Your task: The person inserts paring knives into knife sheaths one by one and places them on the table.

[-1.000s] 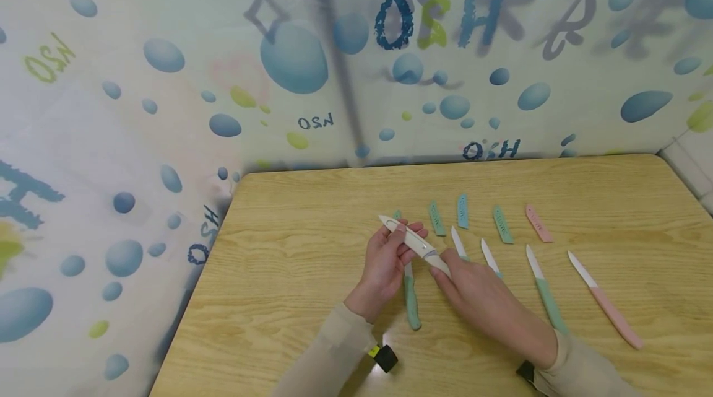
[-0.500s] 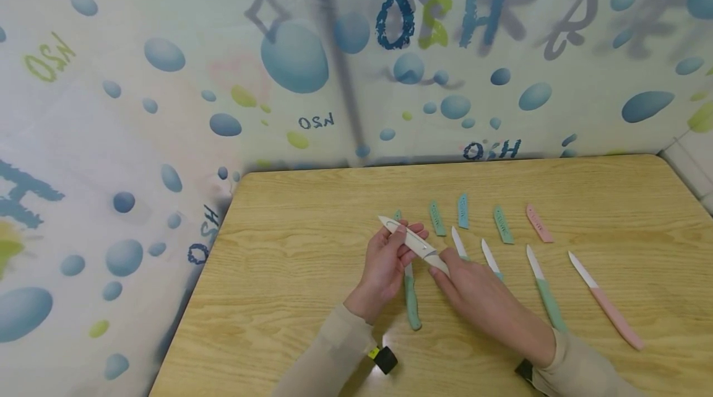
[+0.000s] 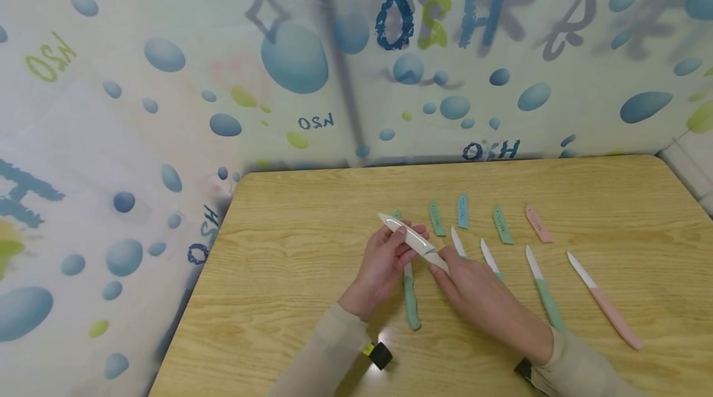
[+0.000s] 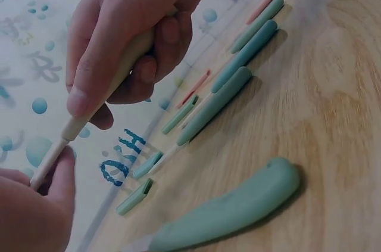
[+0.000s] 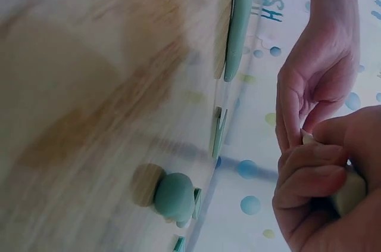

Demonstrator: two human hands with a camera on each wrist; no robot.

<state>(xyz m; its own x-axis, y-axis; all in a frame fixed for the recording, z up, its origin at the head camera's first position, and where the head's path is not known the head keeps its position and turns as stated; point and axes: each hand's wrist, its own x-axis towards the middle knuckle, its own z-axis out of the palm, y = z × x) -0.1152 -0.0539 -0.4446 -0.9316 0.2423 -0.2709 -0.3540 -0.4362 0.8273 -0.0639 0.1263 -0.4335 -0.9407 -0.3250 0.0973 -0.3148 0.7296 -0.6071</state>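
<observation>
Above the table, both hands hold a cream-handled knife [image 3: 440, 261] whose blade is covered by a cream sheath [image 3: 416, 241] pointing up and left. My left hand [image 3: 380, 268] pinches the sheath between thumb and fingers. Fingers of my right hand [image 3: 481, 298] are curled round the handle, also visible in the left wrist view as a cream handle [image 4: 127, 61]. Beneath the hands lies a green-handled knife [image 3: 411, 304], its blade partly hidden by the left hand. A green sheath [image 3: 397, 215] peeks out behind the sheath tip.
To the right lie another green knife [image 3: 548, 301], a pink knife [image 3: 613, 316] and two blades half covered by the right hand. Behind them, a row holds a green sheath [image 3: 437, 218], a blue sheath [image 3: 463, 211], another green sheath [image 3: 503, 225] and a pink sheath [image 3: 538, 223].
The cream knife has been turned about its length, so the sheath's slotted, holed face gives way to a smooth shiny one. The left forearm has shifted slightly left; both grips remain.
</observation>
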